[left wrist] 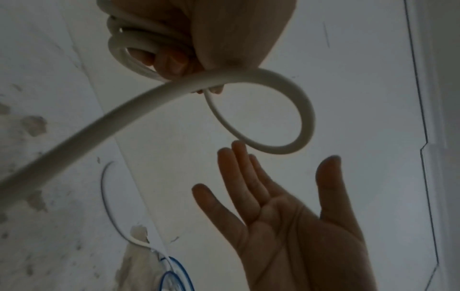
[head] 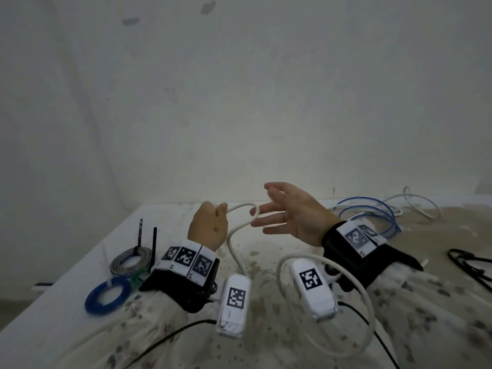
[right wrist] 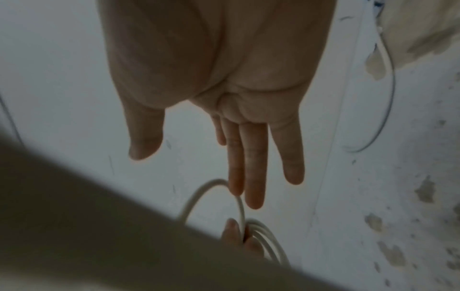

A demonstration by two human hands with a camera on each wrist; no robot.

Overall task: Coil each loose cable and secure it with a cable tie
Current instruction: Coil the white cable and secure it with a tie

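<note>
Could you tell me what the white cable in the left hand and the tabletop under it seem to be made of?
The white cable, gripped by the left hand, looks like smooth matte plastic or rubber sheathing: it bends into tight, even loops without kinking. The tabletop appears to be a hard white-painted or coated surface, worn and dull: brownish patches show through where the coating looks chipped. What lies beneath cannot be told.

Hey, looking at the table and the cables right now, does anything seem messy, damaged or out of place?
Yes. The table surface is stained and blotchy, with patches that look peeled or worn. At its far right, blue cables and a white cable lie in loose tangled loops, uncoiled, unlike the tidy coils at left.
</note>
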